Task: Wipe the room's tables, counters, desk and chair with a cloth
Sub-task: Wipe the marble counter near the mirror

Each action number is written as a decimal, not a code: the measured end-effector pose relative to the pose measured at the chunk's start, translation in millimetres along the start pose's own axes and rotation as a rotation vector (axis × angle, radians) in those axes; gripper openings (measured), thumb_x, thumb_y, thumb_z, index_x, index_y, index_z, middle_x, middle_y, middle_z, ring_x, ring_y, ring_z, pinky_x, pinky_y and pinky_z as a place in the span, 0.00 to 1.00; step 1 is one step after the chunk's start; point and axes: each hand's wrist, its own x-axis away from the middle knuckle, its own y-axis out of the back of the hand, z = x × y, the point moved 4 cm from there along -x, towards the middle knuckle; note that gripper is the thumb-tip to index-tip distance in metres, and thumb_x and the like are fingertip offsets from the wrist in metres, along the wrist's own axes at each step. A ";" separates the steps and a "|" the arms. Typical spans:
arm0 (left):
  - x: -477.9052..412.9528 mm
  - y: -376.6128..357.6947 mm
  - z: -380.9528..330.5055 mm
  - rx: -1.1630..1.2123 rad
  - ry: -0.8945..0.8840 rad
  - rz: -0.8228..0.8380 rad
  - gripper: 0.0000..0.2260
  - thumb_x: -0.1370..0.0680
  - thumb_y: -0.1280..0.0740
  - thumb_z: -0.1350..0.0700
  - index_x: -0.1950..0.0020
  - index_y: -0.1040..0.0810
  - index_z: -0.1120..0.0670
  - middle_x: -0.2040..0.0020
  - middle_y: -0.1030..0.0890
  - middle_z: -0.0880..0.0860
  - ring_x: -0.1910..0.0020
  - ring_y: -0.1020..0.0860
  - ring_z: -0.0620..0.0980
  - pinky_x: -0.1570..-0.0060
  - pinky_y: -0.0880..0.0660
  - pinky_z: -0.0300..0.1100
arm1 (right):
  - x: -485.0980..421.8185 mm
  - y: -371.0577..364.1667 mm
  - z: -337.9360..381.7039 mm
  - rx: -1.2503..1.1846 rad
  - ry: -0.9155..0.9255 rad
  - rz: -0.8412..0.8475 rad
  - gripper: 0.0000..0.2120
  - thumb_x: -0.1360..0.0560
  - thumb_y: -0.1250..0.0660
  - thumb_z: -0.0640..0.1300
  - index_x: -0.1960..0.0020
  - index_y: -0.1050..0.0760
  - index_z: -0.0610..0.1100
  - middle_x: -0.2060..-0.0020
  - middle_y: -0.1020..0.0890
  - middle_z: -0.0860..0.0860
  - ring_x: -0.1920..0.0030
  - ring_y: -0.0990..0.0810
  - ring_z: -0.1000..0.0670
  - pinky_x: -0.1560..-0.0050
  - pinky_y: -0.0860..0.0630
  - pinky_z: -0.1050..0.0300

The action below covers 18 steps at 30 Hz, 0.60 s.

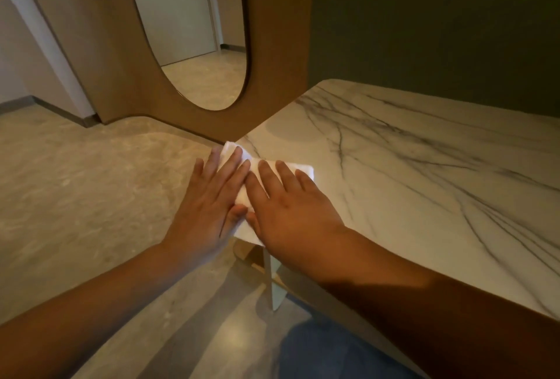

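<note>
Both hands, left hand (209, 209) and right hand (291, 209), lay flat with straight fingers on a folded white cloth (242, 197), pressing it against the marble table (424, 181) corner to wipe.

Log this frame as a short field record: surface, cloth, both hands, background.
surface: marble-look table top, white with dark veins
cloth: white cloth, folded, at the table's near-left corner, partly over the edge
left hand: left hand flat on the cloth, fingers straight
right hand: right hand flat on the cloth, fingers straight, beside the left
background: oval mirror in a wood panel, pale floor
</note>
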 end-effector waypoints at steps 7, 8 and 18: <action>-22.4 5.4 -102.3 -0.183 -0.287 0.185 0.31 0.14 0.57 0.40 0.20 0.39 0.61 0.20 0.37 0.60 0.20 0.41 0.58 0.23 0.39 0.58 | 100.3 -0.9 -51.0 0.016 -0.109 0.028 0.33 0.15 0.56 0.60 0.17 0.57 0.44 0.17 0.52 0.43 0.18 0.53 0.40 0.21 0.54 0.41; -25.0 5.3 -120.0 -0.190 -0.331 0.186 0.32 0.14 0.56 0.40 0.20 0.38 0.62 0.20 0.37 0.60 0.20 0.41 0.59 0.24 0.38 0.59 | 117.5 0.4 -58.2 0.035 -0.129 0.017 0.33 0.15 0.57 0.60 0.17 0.54 0.43 0.17 0.50 0.42 0.18 0.51 0.39 0.21 0.52 0.40; -60.7 -5.3 -288.5 -0.199 -0.736 0.192 0.32 0.18 0.47 0.45 0.23 0.36 0.68 0.24 0.32 0.67 0.24 0.34 0.63 0.24 0.42 0.61 | 280.1 9.2 -127.4 0.167 -0.288 -0.111 0.33 0.14 0.52 0.61 0.25 0.30 0.37 0.26 0.28 0.38 0.25 0.30 0.40 0.28 0.30 0.41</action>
